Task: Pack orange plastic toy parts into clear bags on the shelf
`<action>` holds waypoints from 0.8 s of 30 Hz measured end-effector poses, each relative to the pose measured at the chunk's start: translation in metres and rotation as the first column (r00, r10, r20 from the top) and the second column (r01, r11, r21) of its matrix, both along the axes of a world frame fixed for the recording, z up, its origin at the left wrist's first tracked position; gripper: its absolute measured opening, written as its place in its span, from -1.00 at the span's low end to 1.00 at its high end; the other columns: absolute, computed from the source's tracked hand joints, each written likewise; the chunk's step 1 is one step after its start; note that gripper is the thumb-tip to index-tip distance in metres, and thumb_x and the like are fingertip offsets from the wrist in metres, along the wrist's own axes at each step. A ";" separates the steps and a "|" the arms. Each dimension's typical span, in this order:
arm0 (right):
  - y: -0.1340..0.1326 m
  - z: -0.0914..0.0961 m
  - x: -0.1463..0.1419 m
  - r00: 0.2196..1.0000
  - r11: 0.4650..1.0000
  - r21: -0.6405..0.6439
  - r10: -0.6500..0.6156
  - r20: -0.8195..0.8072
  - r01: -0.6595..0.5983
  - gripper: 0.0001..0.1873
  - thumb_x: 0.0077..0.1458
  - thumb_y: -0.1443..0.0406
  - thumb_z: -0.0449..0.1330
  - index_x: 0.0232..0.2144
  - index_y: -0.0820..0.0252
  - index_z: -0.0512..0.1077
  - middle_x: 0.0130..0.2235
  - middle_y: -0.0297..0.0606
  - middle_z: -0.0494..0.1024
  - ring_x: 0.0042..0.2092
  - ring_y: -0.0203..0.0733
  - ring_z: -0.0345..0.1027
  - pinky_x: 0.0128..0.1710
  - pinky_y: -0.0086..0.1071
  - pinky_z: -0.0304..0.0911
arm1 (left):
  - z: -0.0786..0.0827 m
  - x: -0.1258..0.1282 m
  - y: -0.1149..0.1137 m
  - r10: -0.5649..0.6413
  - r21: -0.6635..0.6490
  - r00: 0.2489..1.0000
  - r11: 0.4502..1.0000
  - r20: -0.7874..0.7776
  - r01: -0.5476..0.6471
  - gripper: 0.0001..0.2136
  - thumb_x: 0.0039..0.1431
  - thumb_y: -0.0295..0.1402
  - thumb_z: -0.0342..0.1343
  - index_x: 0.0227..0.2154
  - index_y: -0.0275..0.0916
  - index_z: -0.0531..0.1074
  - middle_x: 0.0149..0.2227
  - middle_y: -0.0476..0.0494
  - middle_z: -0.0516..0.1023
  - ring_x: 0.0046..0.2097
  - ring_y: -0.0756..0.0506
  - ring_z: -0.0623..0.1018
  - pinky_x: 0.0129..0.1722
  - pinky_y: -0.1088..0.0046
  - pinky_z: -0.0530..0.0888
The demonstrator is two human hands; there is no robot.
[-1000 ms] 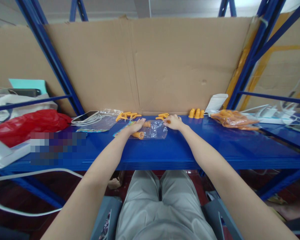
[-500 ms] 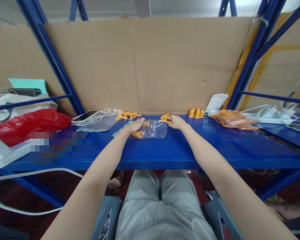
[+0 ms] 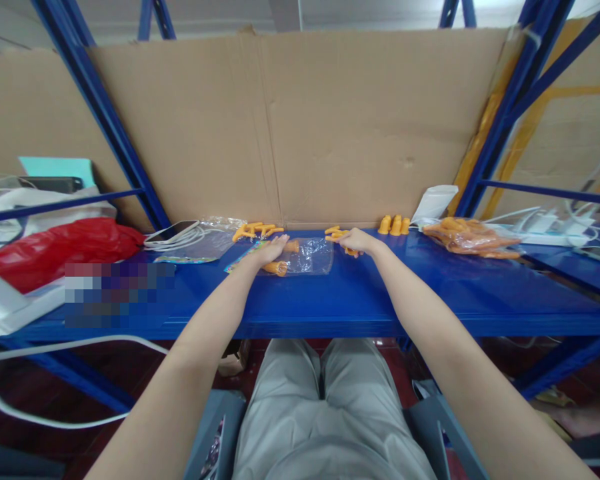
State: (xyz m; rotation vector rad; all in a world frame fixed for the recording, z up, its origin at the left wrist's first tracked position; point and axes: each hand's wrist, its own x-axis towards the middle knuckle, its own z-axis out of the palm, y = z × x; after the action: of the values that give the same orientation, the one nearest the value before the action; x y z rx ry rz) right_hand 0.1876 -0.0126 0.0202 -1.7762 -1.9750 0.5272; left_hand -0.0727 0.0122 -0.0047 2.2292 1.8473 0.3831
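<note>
My left hand [image 3: 273, 249] lies flat, fingers stretched, on a small clear plastic bag [image 3: 307, 257] on the blue shelf [image 3: 360, 293]. Two orange finger-shaped pieces [image 3: 278, 268] sit at the bag's left end, partly inside it. My right hand [image 3: 359, 241] is curled just right of the bag, closed on a small orange piece [image 3: 351, 251] that peeks out under the fingers. A small pile of loose orange pieces [image 3: 334, 233] lies right behind that hand.
More orange pieces [image 3: 257, 231] lie behind the bag, and three stand upright [image 3: 395, 225] to the right. A full bag of them [image 3: 469, 239], a white pouch [image 3: 433, 203], a phone with cables [image 3: 177, 235], a red bag [image 3: 55, 247] and a cardboard backing [image 3: 300, 127] surround the spot.
My right hand reached back to the loose pile, then drew slightly right and toward me, curling shut on an orange piece. My left hand stayed flat on the bag.
</note>
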 end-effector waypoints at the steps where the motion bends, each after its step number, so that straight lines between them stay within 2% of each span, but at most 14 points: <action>1: 0.001 0.001 0.001 0.996 0.999 0.002 -0.034 -0.078 0.034 -0.80 0.09 0.29 0.18 -0.44 0.31 0.55 -0.60 -0.29 0.46 -0.66 -0.39 0.22 -0.61 -0.49 0.18 | 0.000 0.000 0.000 0.000 0.001 1.000 1.000 0.004 0.000 -0.33 0.28 -0.05 -0.57 0.34 -0.16 0.04 0.38 0.02 -0.01 0.39 -0.06 -0.04 0.33 0.39 -0.02; 5: 0.006 0.004 0.003 0.933 0.990 0.030 -0.123 -0.338 0.141 -0.94 -0.01 0.40 0.20 -0.46 0.31 0.48 -0.69 -0.37 0.36 -0.67 -0.38 0.21 -0.63 -0.52 0.18 | 0.000 -0.002 0.001 -0.016 -0.004 1.000 1.000 0.012 0.016 -0.33 0.27 -0.01 -0.57 0.34 -0.10 0.04 0.38 0.07 0.00 0.39 -0.06 -0.06 0.34 0.37 -0.05; 8: 0.013 0.004 0.006 0.908 0.967 0.129 -0.155 -0.390 0.220 -0.91 -0.08 0.43 0.21 -0.41 0.30 0.44 -0.66 -0.34 0.39 -0.61 -0.30 0.30 -0.56 -0.47 0.26 | -0.002 -0.002 0.003 -0.002 -0.011 1.000 1.000 0.024 0.002 -0.32 0.26 0.01 -0.55 0.35 -0.12 0.01 0.39 0.03 -0.07 0.39 -0.08 -0.05 0.33 0.32 -0.03; 11: 0.020 0.004 0.010 0.910 0.893 0.318 -0.196 -0.366 0.320 -0.79 -0.11 0.41 0.22 -0.31 0.27 0.40 -0.42 -0.19 0.53 -0.37 -0.16 0.47 -0.35 -0.36 0.38 | -0.004 -0.002 0.005 0.016 -0.006 0.999 1.000 0.030 -0.016 -0.31 0.25 0.03 -0.55 0.35 -0.12 -0.01 0.40 0.00 -0.11 0.39 -0.11 -0.03 0.33 0.27 0.00; 13: 0.022 0.006 0.012 0.916 0.839 0.420 -0.203 -0.347 0.345 -0.74 -0.10 0.39 0.21 -0.26 0.24 0.38 -0.25 -0.13 0.54 -0.17 -0.07 0.49 -0.16 -0.27 0.39 | -0.005 -0.002 0.006 0.010 -0.002 1.000 1.000 0.028 -0.010 -0.31 0.25 0.02 -0.57 0.35 -0.11 0.00 0.39 0.01 -0.09 0.39 -0.10 -0.03 0.32 0.29 0.00; 15: 0.023 0.007 0.013 0.923 0.816 0.469 -0.189 -0.336 0.338 -0.71 -0.10 0.39 0.19 -0.23 0.22 0.37 -0.16 -0.11 0.53 -0.06 -0.02 0.45 -0.04 -0.21 0.35 | -0.005 -0.002 0.006 0.001 -0.003 1.000 1.000 0.027 -0.001 -0.31 0.25 0.00 -0.57 0.35 -0.13 0.00 0.39 0.02 -0.05 0.39 -0.08 -0.03 0.32 0.32 -0.01; 19: 0.023 0.006 0.012 0.929 0.818 0.490 -0.139 -0.344 0.303 -0.69 -0.12 0.38 0.19 -0.23 0.21 0.35 -0.15 -0.13 0.53 -0.04 0.00 0.44 0.01 -0.14 0.33 | -0.002 -0.001 0.002 0.008 -0.008 1.000 1.000 0.014 -0.008 -0.31 0.24 -0.02 -0.57 0.35 -0.14 0.00 0.38 0.01 -0.04 0.39 -0.08 -0.03 0.33 0.32 -0.01; 24: 0.028 -0.005 0.012 0.931 0.873 0.421 -0.091 -0.354 0.246 -0.70 -0.18 0.35 0.25 -0.30 0.15 0.32 -0.27 -0.26 0.52 -0.14 -0.02 0.47 -0.07 -0.08 0.38 | 0.000 0.000 0.000 -0.013 -0.004 1.000 1.000 -0.007 0.013 -0.30 0.24 -0.02 -0.59 0.35 -0.18 0.01 0.38 0.02 -0.04 0.39 -0.04 -0.07 0.32 0.41 -0.04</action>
State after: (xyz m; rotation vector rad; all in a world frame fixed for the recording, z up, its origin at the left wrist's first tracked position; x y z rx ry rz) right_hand 0.1999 0.0156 0.0152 -1.4384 -1.5365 0.2405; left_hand -0.0728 0.0122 -0.0049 2.2421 1.8340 0.3698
